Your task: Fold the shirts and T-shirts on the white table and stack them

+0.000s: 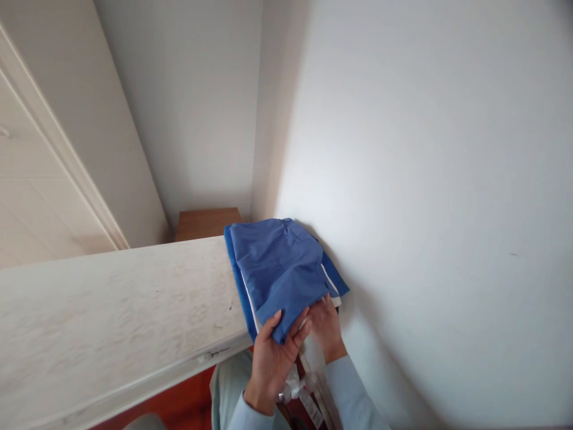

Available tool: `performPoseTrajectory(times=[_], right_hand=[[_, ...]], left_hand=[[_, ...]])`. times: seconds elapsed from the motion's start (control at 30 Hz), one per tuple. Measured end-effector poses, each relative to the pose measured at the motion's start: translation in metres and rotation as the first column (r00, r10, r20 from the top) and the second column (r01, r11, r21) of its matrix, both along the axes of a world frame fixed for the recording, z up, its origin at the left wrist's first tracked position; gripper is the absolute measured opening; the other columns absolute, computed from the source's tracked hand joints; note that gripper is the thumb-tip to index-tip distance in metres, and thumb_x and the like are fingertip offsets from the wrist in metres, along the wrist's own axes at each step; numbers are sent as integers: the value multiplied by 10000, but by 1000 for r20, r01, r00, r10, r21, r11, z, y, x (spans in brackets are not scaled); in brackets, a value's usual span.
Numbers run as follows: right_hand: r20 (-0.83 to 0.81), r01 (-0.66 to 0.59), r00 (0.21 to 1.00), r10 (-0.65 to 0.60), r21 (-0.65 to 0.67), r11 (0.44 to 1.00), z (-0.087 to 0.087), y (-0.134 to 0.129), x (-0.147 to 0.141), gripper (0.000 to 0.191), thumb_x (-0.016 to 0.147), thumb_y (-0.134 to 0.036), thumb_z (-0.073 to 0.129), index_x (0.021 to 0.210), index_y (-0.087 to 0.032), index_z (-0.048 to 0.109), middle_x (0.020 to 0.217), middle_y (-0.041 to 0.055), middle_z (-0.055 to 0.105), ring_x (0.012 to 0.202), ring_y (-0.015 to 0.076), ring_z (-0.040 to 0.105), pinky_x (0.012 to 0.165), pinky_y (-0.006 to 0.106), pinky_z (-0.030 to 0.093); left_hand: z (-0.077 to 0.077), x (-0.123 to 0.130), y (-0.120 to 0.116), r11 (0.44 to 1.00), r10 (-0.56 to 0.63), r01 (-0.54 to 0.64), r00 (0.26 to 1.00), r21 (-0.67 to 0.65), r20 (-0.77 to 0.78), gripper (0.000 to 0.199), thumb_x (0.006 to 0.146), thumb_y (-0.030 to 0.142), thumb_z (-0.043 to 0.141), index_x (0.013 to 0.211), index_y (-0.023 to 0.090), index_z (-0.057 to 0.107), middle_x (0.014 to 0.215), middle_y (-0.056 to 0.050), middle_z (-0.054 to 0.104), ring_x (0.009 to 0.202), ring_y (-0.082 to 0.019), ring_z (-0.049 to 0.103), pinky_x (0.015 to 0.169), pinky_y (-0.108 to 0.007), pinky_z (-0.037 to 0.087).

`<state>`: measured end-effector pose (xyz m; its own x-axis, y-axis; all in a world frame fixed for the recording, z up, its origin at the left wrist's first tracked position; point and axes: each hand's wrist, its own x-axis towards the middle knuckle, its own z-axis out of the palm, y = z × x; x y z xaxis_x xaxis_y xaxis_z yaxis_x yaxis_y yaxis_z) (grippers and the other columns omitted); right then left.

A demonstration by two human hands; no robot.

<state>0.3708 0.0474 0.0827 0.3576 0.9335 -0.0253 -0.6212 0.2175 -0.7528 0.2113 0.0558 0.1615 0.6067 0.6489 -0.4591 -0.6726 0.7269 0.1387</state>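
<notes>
A folded blue garment [282, 257] lies on top of a small pile at the right end of the white surface. Its exact kind does not show. Below it, edges of a brighter blue cloth [239, 280] and a white cloth [335, 300] stick out. My left hand [275, 358] is closed on the garment's near corner, thumb on top. Just to the right, my right hand [326, 325] grips the near edge, with some fingertips hidden by the fabric.
The white surface [134, 298] stretches left and has scuffs and a chipped front edge. A wall [425, 179] rises close on the right. Behind the surface stands a brown wooden piece [208, 222]. Clear plastic bottles [298, 385] show below my hands.
</notes>
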Motion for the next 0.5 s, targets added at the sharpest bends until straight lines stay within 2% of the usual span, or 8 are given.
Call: performPoseTrajectory(times=[0.1,0.2,0.3,0.4,0.5], right_hand=[[-59,113,992,-112,22,993,26,14,21,472,836,-689,600,1063,-302,747,1164,41,756,1243,257,619,1093,465,465],[-16,203,979,-203,9,979,51,22,34,530,813,-680,632,1074,-234,749,1167,80,753,1203,288,644,1063,480,489],[121,370,921,-370,17,929,63,22,37,440,729,-452,800,1097,-224,721,1144,67,758,1083,268,692,997,455,525],[193,558,808,-556,49,828,51,14,38,460,629,-292,844,1061,-223,703,1050,28,772,942,217,707,924,403,546],[159,681,729,-666,-78,728,17,0,45,393,567,-268,809,937,-206,690,893,1,764,803,193,693,798,360,566]], left_hand=[[-4,-2,-3,1000,6,-4,998,29,-56,138,905,116,566,1033,99,615,986,-187,763,954,-333,747,826,-445,621],[-13,-3,-7,998,52,-45,988,49,-145,176,883,108,604,1057,115,582,983,-159,762,909,-341,754,751,-421,629],[-23,0,-10,996,76,-61,972,71,-224,185,870,107,618,1048,125,574,968,-137,755,865,-319,760,709,-391,625],[-40,2,-14,993,112,-95,945,72,-306,192,835,91,637,1014,137,584,938,-110,747,797,-273,755,683,-381,621],[-63,2,-21,992,108,-74,913,102,-394,200,752,99,712,926,144,625,869,-76,738,693,-216,715,628,-337,606]])
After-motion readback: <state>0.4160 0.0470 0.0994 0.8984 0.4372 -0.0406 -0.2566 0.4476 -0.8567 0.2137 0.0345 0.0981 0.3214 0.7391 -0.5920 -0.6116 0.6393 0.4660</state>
